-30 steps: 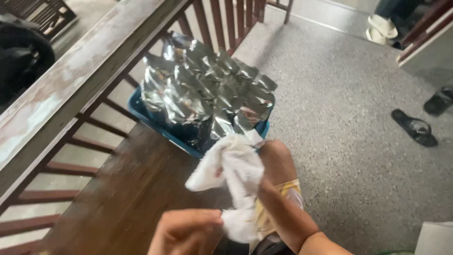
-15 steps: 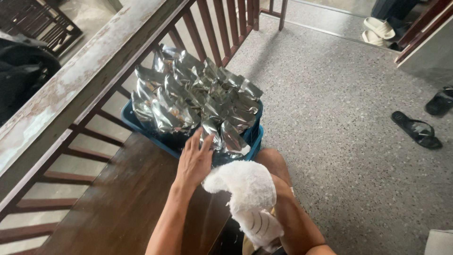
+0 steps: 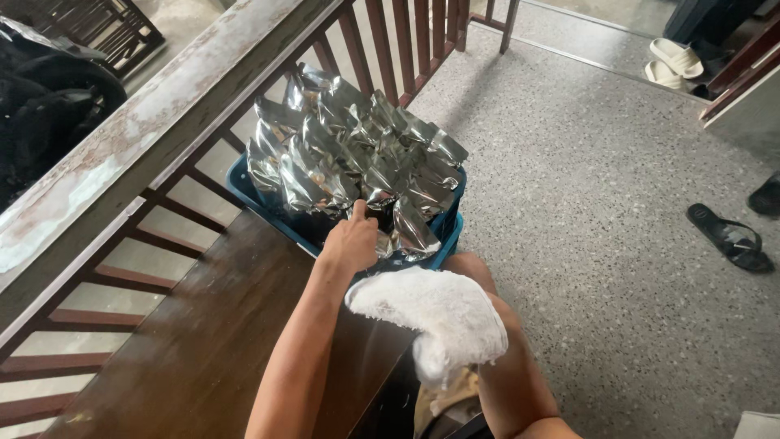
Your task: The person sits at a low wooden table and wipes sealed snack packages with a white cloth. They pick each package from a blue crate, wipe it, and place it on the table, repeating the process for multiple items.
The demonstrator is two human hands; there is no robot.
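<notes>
A blue crate [image 3: 452,229] heaped with several shiny silver foil pouches [image 3: 349,154] stands at the far end of a dark wooden bench [image 3: 187,341]. My left hand [image 3: 353,238] reaches into the near edge of the heap, its fingers closed on one silver pouch [image 3: 406,232]. My right hand is hidden under a white fluffy cloth [image 3: 443,313], which it holds just in front of the crate, above my knee.
A wooden railing with red-brown slats [image 3: 162,203] runs along the left. Grey speckled floor [image 3: 617,244] spreads to the right, with a black sandal [image 3: 727,238] and pale slippers [image 3: 674,61] on it. Dark bags [image 3: 49,106] lie beyond the railing.
My left hand went from holding the cloth near my lap to the crate and closed on a pouch. The cloth now rests in my right hand alone.
</notes>
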